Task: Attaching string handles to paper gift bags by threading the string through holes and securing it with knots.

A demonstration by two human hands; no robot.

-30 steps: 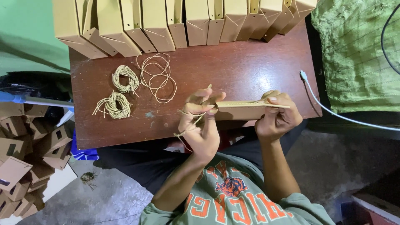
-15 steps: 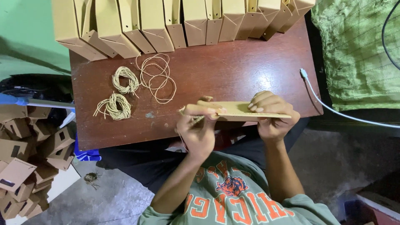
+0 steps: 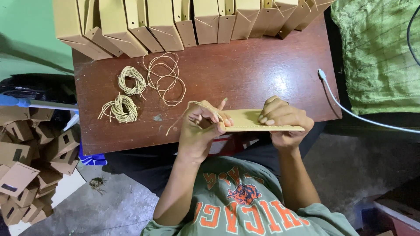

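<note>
A flat tan paper bag (image 3: 247, 120) is held over the near edge of the brown wooden table (image 3: 245, 74), gripped by the right hand (image 3: 284, 120); pale twine cord (image 3: 192, 107) is pinched by the left hand (image 3: 201, 129) at the bag's left end.

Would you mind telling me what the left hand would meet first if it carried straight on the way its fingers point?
The left hand points up-right along the flat paper bag; beyond it, probably bare wooden table, then the row of folded bags. Depth is uncertain.
</note>
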